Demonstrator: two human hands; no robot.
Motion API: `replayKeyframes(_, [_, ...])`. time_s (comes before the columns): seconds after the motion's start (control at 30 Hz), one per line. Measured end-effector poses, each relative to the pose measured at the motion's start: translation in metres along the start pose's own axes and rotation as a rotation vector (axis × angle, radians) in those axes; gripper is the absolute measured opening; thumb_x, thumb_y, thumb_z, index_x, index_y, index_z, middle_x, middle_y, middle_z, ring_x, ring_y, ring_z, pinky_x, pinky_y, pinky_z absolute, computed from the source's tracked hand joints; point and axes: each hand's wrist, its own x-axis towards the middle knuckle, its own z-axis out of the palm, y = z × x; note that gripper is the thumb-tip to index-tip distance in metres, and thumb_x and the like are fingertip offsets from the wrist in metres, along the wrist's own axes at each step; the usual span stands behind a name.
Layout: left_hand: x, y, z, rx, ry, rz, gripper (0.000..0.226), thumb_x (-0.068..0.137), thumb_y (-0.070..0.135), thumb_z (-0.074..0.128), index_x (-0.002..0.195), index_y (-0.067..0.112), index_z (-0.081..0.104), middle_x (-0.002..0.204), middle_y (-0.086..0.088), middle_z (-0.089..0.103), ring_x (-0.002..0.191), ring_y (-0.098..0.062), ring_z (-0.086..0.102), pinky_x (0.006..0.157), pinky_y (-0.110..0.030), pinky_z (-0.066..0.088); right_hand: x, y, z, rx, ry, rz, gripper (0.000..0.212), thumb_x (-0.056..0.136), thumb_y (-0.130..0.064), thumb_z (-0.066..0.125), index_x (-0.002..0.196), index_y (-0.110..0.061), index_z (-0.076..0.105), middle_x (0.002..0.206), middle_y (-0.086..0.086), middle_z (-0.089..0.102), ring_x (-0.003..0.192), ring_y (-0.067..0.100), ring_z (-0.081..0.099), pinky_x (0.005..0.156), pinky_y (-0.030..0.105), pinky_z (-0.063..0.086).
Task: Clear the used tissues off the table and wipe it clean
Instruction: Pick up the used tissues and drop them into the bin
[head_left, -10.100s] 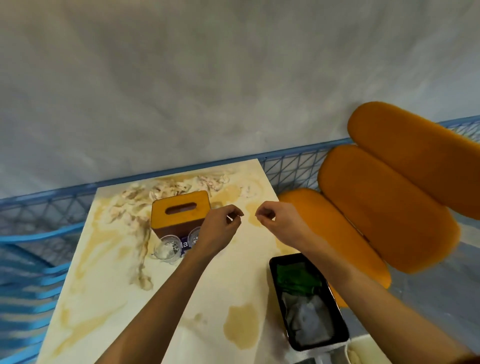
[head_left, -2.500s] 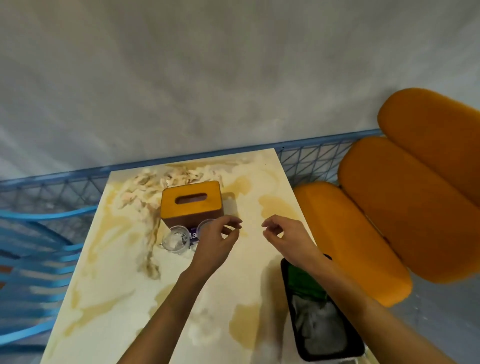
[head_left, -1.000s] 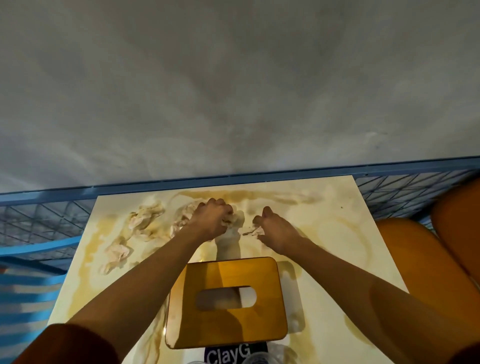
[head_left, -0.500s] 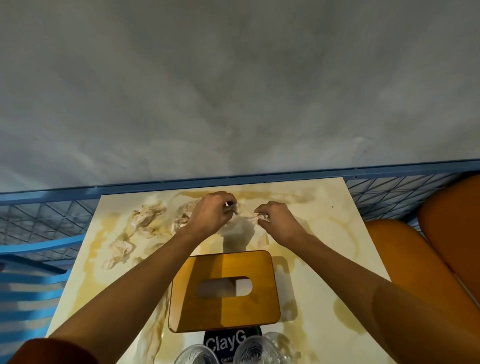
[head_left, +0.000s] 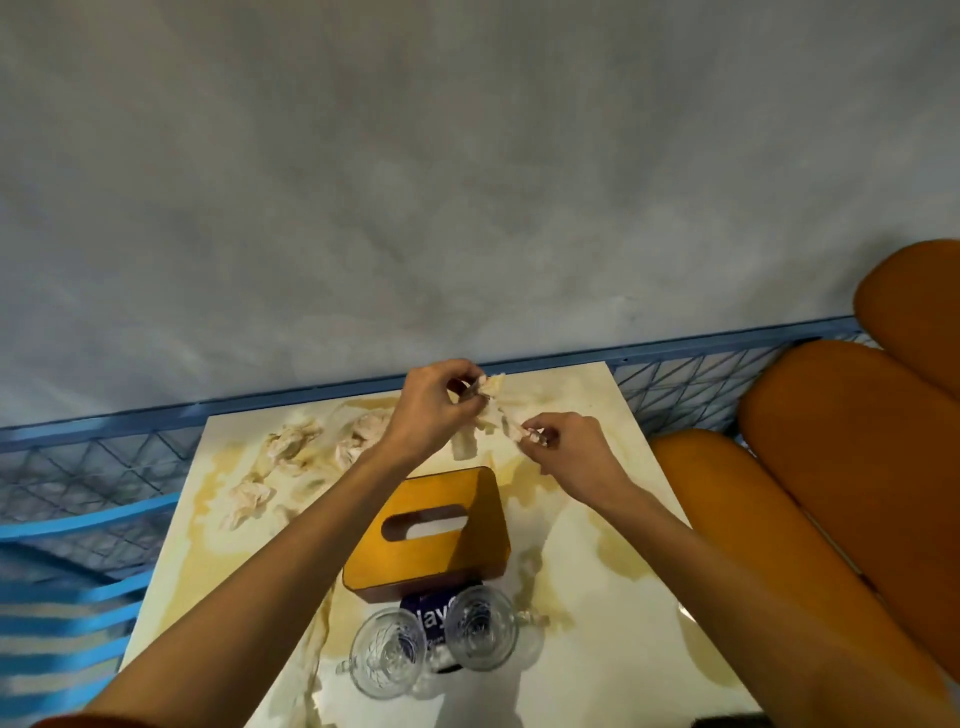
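Orange tissue box (head_left: 428, 525), 2 glasses (head_left: 434, 647), orange cushions (head_left: 852, 457), blue railing (head_left: 130, 447).

The person's two arms are bare from the fingers all the way back past the elbows. Far back from the left hand (head_left: 434, 402) fingers, a bit of dark orange-red sleeve (head_left: 67, 721) shows. The right hand (head_left: 569, 452) wears no rings.

A crumpled tissue (head_left: 497, 410), earlier lying on the table (head_left: 613, 597), has been lifted clear, pinched between left hand (head_left: 431, 410) and right hand (head_left: 566, 449).
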Motion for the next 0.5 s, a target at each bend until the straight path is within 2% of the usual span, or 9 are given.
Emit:
replayKeyframes(0.07, [-0.010, 0.019, 0.005, -0.049, 0.002, -0.020, 0.015, 0.082, 0.012, 0.074, 0.096, 0.018, 0.070, 0.087, 0.008, 0.066, 0.081, -0.006, 0.062, 0.068, -0.021, 0.053, -0.023, -0.001, -0.014, -0.009, 0.011, 0.007, 0.026, 0.090, -0.031, 0.066, 0.109, -0.015, 0.072, 0.086, 0.000, 0.069, 0.061, 0.009, 0.062, 0.054, 0.017, 0.048])
replayKeyframes(0.13, [-0.021, 0.040, 0.015, -0.095, -0.007, -0.026, 0.014, 0.083, 0.013, 0.074, 0.095, 0.020, 0.070, 0.087, 0.007, 0.066, 0.081, -0.008, 0.063, 0.067, -0.020, 0.053, -0.047, 0.004, -0.030, -0.011, 0.021, 0.023, 0.027, 0.090, -0.038, 0.064, 0.103, -0.016, 0.073, 0.083, 0.003, 0.071, 0.061, 0.014, 0.065, 0.063, 0.030, 0.054])
replayKeyframes(0.2, [-0.031, 0.059, 0.024, -0.135, -0.012, -0.026, 0.013, 0.083, 0.014, 0.074, 0.094, 0.020, 0.070, 0.087, 0.005, 0.067, 0.081, -0.009, 0.064, 0.067, -0.018, 0.052, -0.067, 0.011, -0.043, -0.010, 0.023, 0.069, 0.026, 0.090, -0.040, 0.063, 0.101, -0.018, 0.073, 0.083, 0.002, 0.072, 0.063, 0.014, 0.065, 0.066, 0.034, 0.055])
replayKeyframes(0.3, [-0.048, 0.092, 0.049, -0.199, -0.064, 0.002, 0.014, 0.083, 0.012, 0.074, 0.093, 0.020, 0.070, 0.088, 0.004, 0.069, 0.082, -0.009, 0.065, 0.067, -0.014, 0.050, -0.101, 0.030, -0.066, -0.004, 0.050, 0.133, 0.025, 0.090, -0.041, 0.064, 0.100, -0.020, 0.072, 0.082, -0.002, 0.072, 0.060, 0.010, 0.065, 0.055, 0.022, 0.051])
replayKeyframes(0.37, [-0.060, 0.112, 0.069, -0.236, -0.101, 0.010, 0.014, 0.083, 0.011, 0.074, 0.094, 0.020, 0.070, 0.090, 0.004, 0.069, 0.082, -0.008, 0.064, 0.066, -0.010, 0.050, -0.125, 0.044, -0.081, 0.008, 0.069, 0.160, 0.024, 0.089, -0.039, 0.065, 0.100, -0.019, 0.073, 0.080, -0.004, 0.071, 0.059, 0.007, 0.064, 0.047, 0.010, 0.043])
replayKeyframes(0.43, [-0.074, 0.132, 0.094, -0.258, -0.145, 0.020, 0.014, 0.084, 0.013, 0.073, 0.095, 0.020, 0.069, 0.091, 0.005, 0.068, 0.082, -0.005, 0.064, 0.067, -0.011, 0.052, -0.152, 0.060, -0.097, 0.011, 0.086, 0.178, 0.022, 0.090, -0.034, 0.066, 0.100, -0.016, 0.073, 0.080, -0.003, 0.070, 0.061, 0.006, 0.064, 0.046, 0.008, 0.041])
replayKeyframes(0.5, [-0.090, 0.151, 0.123, -0.273, -0.202, 0.030, 0.013, 0.084, 0.015, 0.073, 0.096, 0.019, 0.070, 0.091, 0.005, 0.069, 0.083, -0.005, 0.065, 0.070, -0.014, 0.054, -0.181, 0.077, -0.115, -0.002, 0.110, 0.198, 0.021, 0.091, -0.032, 0.065, 0.102, -0.015, 0.073, 0.081, -0.005, 0.070, 0.064, 0.005, 0.065, 0.050, 0.011, 0.047])
